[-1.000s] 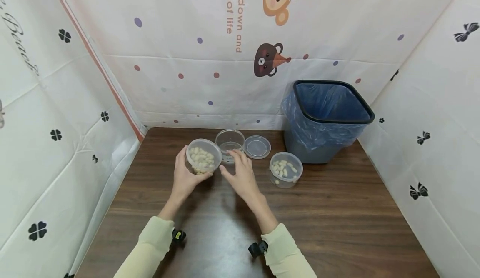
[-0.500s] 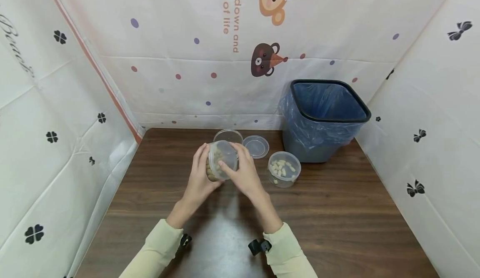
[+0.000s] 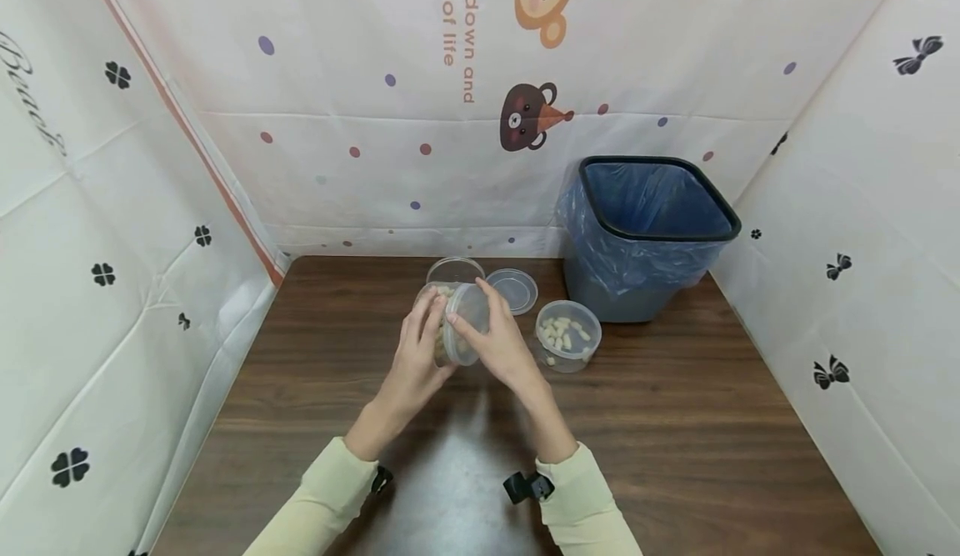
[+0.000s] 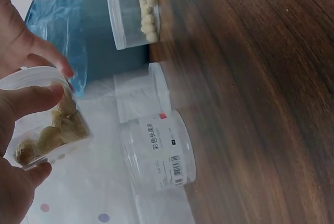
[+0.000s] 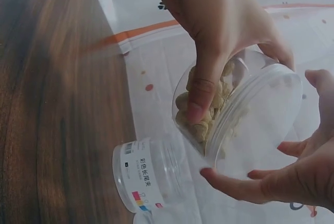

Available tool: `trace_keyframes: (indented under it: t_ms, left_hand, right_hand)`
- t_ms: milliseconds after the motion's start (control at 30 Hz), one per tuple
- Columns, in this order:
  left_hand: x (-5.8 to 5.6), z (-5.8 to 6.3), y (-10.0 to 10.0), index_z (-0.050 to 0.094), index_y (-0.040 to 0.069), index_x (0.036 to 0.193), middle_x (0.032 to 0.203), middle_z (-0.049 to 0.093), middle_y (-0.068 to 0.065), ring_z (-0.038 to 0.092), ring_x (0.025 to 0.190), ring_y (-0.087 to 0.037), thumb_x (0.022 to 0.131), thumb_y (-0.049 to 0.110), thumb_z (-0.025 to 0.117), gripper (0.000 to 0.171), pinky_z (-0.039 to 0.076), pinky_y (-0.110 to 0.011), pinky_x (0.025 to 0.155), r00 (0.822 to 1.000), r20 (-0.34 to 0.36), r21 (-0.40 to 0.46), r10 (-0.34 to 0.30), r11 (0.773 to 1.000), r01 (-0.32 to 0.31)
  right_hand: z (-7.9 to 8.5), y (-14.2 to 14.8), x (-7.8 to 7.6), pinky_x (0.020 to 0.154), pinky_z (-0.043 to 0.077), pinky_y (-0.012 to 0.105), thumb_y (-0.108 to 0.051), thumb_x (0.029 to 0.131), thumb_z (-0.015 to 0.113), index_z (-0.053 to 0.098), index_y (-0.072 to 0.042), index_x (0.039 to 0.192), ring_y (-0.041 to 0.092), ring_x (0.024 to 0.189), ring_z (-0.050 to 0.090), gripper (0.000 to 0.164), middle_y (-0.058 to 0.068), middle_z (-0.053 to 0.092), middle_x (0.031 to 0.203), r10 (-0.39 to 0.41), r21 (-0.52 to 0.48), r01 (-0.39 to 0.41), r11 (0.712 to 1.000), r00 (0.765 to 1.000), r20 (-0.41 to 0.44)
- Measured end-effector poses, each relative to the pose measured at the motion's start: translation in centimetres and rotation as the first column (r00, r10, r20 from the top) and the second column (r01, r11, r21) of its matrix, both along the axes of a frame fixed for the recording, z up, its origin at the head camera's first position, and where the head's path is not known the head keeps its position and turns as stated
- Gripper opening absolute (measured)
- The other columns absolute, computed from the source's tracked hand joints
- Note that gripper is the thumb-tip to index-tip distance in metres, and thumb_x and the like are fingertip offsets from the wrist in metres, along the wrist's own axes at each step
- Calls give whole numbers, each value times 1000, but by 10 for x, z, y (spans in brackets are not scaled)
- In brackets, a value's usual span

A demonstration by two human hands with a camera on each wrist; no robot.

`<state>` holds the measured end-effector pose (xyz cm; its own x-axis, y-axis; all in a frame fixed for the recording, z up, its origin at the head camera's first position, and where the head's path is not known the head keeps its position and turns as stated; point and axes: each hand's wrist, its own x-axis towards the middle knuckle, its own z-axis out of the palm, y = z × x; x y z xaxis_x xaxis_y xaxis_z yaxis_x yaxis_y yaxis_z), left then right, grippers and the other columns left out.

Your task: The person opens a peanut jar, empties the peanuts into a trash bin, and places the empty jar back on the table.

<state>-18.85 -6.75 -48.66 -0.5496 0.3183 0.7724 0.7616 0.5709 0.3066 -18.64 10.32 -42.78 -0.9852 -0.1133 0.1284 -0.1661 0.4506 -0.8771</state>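
Note:
My left hand point(image 3: 416, 356) grips a clear round tub point(image 5: 180, 85) of peanuts in their shells, tipped on its side with its top toward my right hand. In the left wrist view the thumb lies across the tub's wall over the peanuts point(image 4: 57, 130). A translucent lid point(image 5: 266, 125) covers the tub's top. My right hand point(image 3: 506, 348) holds this lid, thumb and fingers spread around its rim. In the right wrist view one fingertip touches the lid's lower edge. Behind the hands stands another clear tub point(image 4: 156, 156) with a printed label, partly hidden in the head view.
A loose lid point(image 3: 513, 291) lies on the wooden table point(image 3: 675, 423) beside the labelled tub. To the right is a third tub point(image 3: 577, 363) with pale oblong pieces in it. A grey bin point(image 3: 615, 298) lined with a blue bag stands at the back right.
My right hand has come over to the peanut tub and taken hold of its lid. The tub has tilted onto its side and moved right, in front of the labelled tub.

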Motion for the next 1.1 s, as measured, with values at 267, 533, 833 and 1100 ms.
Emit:
trace_keyframes:
  t_ms: [267,533,833,1100]
  left_hand:
    - [3,1,4,33,-2,153,157,31,-26,41,137,-44,52,-10,96,119,48,-53,103,1000,-1,-14,-15,1000,15]
    - [8,6,9,35,3,153,156,36,-19,51,131,-40,56,0,97,115,53,-50,99,991,118,-29,62,998,-59]
    - [7,27,12,33,7,152,152,39,-16,64,110,-39,50,17,102,123,60,-55,74,955,250,-89,157,986,-139]
    - [6,39,8,30,9,155,156,36,-13,61,115,-37,53,21,101,126,56,-62,76,853,495,-153,167,983,-103]
  right_hand:
    - [-1,4,2,112,34,64,-46,85,80,31,-28,159,44,145,34,91,20,29,159,14,-41,-13,999,999,29]
    - [-5,5,6,108,41,59,-31,77,89,47,-23,149,40,136,44,84,18,36,151,49,-4,-50,999,995,-82]
    - [5,15,-4,102,44,61,-28,77,87,46,-23,149,40,135,40,83,17,34,150,241,150,-213,965,949,-203]
    - [0,22,-8,106,40,65,-29,76,88,44,-25,152,40,145,26,88,14,28,160,359,254,-301,919,906,-224]
